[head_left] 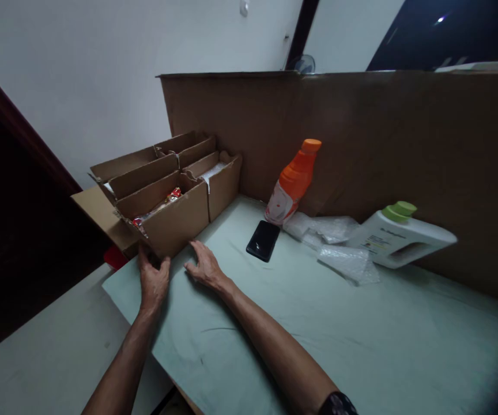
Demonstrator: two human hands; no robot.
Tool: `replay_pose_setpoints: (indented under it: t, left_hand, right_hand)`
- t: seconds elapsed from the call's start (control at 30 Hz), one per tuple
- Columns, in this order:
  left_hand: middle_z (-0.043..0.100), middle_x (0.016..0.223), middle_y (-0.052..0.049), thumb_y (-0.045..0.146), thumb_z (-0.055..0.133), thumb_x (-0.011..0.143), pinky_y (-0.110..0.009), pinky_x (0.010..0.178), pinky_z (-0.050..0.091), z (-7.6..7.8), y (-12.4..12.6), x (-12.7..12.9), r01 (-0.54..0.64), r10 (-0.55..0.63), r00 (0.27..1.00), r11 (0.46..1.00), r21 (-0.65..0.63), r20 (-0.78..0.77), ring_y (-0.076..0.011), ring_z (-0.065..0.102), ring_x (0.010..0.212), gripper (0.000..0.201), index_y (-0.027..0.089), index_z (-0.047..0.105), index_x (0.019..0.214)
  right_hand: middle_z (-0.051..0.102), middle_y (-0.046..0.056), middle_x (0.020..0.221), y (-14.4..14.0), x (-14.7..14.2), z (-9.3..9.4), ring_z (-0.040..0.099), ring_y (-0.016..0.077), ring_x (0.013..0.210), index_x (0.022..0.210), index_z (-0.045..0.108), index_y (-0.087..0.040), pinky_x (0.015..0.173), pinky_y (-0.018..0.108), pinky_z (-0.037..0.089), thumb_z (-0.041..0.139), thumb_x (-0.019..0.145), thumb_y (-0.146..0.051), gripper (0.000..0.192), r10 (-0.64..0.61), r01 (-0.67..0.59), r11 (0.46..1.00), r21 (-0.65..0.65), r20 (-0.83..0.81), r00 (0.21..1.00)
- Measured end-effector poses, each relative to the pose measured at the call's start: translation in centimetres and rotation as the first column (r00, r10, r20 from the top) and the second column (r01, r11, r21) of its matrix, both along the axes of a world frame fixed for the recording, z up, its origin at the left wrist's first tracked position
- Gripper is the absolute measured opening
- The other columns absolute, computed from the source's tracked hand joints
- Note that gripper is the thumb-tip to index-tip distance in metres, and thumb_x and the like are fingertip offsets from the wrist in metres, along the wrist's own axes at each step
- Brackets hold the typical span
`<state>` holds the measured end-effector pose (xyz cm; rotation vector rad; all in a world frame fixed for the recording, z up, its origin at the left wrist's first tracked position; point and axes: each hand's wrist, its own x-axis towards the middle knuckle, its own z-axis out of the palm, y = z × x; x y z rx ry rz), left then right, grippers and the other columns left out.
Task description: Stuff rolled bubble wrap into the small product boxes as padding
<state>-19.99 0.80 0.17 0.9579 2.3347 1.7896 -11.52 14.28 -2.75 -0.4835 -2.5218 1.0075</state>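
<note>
Box (184,219) lies ahead, at the left end of the table (361,340), long axis running away rightward. Left hand (154,282) is nearer, thumb and fingers parted at the box's near corner; whether they grip, I cannot tell. Right hand (206,267) is spread beside the long side.

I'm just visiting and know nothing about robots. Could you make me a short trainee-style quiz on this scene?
1. What colour is the cap on the white jug?
2. True or false: the phone lies closer to the orange bottle than to the white jug.
3. Which of these is the left hand nearest?
A) the phone
B) the cardboard box
C) the white jug

Key:
1. Green
2. True
3. B, the cardboard box
</note>
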Motion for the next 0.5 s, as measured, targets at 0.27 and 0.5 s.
replay_pose_setpoints:
  t: [0.27,0.5]
  left_hand:
    - [0.041,0.154,-0.019,0.055,0.063,0.085,-0.063,0.109,0.044,-1.4,-4.1,8.3,0.034,-0.004,0.993,0.971,-0.238,0.122,-0.0425,0.046,0.139,0.087,0.022,0.026,0.157]
    - [0.065,0.131,-0.013,0.047,0.057,0.09,-0.058,0.095,0.056,-7.2,-2.4,15.9,0.661,-0.753,0.528,0.655,-0.367,-0.392,-0.0366,0.062,0.121,0.044,0.03,0.061,0.13]
  right_hand:
    - [0.061,0.012,0.143,-3.7,12.4,0.9,0.048,0.0272,0.14,0.119,0.067,-0.02,0.115,0.045,0.039,0.069,0.085,-0.026,0.034,0.005,-0.015,0.989,0.149,0.064,0.998]
    - [0.064,0.003,0.14,-7.3,29.7,1.9,0.053,0.0187,0.132,0.118,0.066,-0.023,0.11,0.033,0.041,0.063,0.093,-0.04,0.031,-0.157,0.033,0.856,0.516,0.199,0.967]
